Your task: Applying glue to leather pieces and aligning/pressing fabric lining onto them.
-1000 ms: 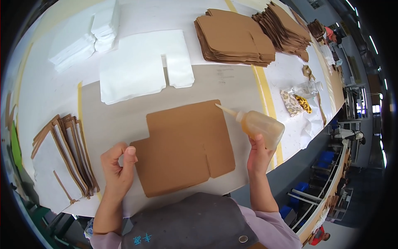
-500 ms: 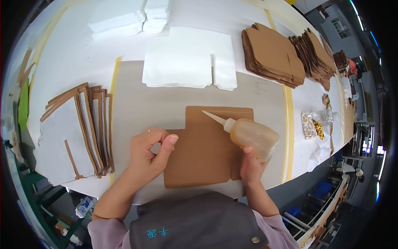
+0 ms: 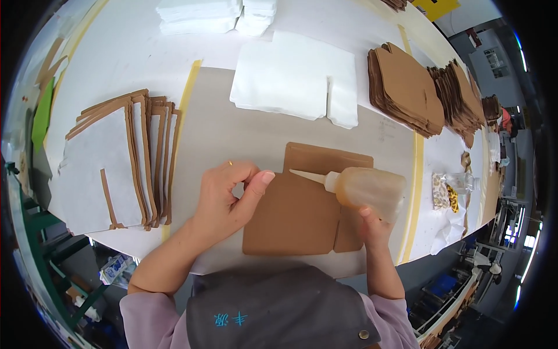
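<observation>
A brown flat cut piece (image 3: 290, 227) with a notched upper left corner lies in front of me. My right hand (image 3: 376, 225) grips a squeeze bottle (image 3: 372, 189) holding amber liquid, tilted almost level. Its long pale nozzle (image 3: 307, 175) points left, with the tip over the brown piece beside the notch; I cannot tell whether it touches. My left hand (image 3: 229, 195) is over the piece's left edge, its fingers curled and thumb against the forefinger, with nothing visible in them. Part of the piece is hidden behind the bottle and hands.
White notched sheets (image 3: 290, 75) lie beyond the brown piece. White-faced, brown-edged pieces (image 3: 110, 168) are fanned out at left. Stacks of brown pieces (image 3: 407, 87) stand at far right. Nearer on that side are a clear bottle (image 3: 463, 183) and a leopard-print scrap (image 3: 440, 191).
The nozzle tip has moved toward me, from near the piece's far edge to beside the notch, and the bottle lies more level. The whole view has shifted.
</observation>
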Demonstrator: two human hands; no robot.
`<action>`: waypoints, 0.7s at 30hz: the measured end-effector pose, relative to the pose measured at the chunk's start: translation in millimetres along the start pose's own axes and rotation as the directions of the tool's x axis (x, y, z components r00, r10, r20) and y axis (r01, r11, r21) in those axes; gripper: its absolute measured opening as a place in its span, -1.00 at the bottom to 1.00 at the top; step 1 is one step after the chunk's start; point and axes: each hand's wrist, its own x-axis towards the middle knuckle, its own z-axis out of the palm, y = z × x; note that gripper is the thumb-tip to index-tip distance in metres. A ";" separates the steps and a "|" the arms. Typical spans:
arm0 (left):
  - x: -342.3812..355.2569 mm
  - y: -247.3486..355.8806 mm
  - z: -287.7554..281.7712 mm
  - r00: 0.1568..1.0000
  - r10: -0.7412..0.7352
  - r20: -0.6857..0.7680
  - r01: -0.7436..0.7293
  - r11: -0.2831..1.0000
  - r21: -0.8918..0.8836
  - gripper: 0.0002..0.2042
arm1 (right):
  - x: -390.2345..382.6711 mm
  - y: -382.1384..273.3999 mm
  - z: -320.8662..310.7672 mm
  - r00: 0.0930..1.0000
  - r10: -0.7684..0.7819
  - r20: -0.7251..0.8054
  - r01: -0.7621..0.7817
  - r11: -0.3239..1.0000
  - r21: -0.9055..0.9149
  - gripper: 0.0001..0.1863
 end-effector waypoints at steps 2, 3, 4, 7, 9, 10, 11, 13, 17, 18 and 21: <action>0.3 -2.2 0.9 1.000 0.001 -0.007 -0.001 1.000 -0.001 -0.73 | -4.9 -1.5 1.0 1.000 -0.019 0.023 0.018 1.000 0.021 -0.22; 0.8 -2.7 0.9 1.000 0.007 -0.013 -0.007 1.000 -0.005 -0.72 | -6.4 0.4 2.7 1.000 -0.014 0.027 0.013 1.000 0.027 -0.22; 0.5 -2.4 0.8 1.000 -0.001 -0.014 0.001 1.000 -0.001 -0.72 | -9.7 2.0 4.8 1.000 0.006 0.027 -0.007 1.000 0.030 -0.21; 1.3 -2.6 -0.5 0.999 -0.016 -0.043 0.015 1.000 -0.017 -0.70 | -15.2 2.2 19.1 0.997 0.043 0.056 -0.047 0.996 0.077 -0.19; 3.2 -5.6 -1.7 0.999 -0.018 -0.050 0.017 1.000 -0.022 -0.69 | -15.2 1.5 30.3 0.995 0.061 0.081 -0.070 0.991 0.115 -0.18; 2.8 -4.6 -2.8 0.998 -0.026 -0.058 0.025 1.000 -0.013 -0.69 | -13.8 1.1 34.9 0.994 0.049 0.100 -0.062 0.989 0.135 -0.17; 2.2 -3.7 -3.8 0.997 -0.036 -0.062 0.035 0.999 -0.020 -0.68 | -11.9 0.6 38.6 0.992 0.037 0.120 -0.056 0.986 0.154 -0.17; 2.0 -3.4 -5.1 0.996 -0.055 -0.072 0.054 0.998 -0.023 -0.68 | -5.0 -0.2 43.3 0.989 0.020 0.148 -0.042 0.988 0.149 -0.17; 3.4 -4.0 -6.5 0.994 -0.060 -0.096 0.058 0.998 -0.029 -0.66 | 3.2 0.0 43.4 0.986 0.020 0.165 -0.041 0.991 0.128 -0.15; 3.9 -4.0 -6.8 0.994 -0.050 -0.102 0.048 0.998 -0.028 -0.66 | 3.2 0.5 39.4 0.984 0.032 0.173 -0.055 0.990 0.129 -0.15; 4.9 -3.6 -6.6 0.993 -0.054 -0.105 0.050 0.998 -0.042 -0.66 | -1.0 -3.3 33.4 0.969 0.081 0.232 -0.110 0.988 0.112 -0.14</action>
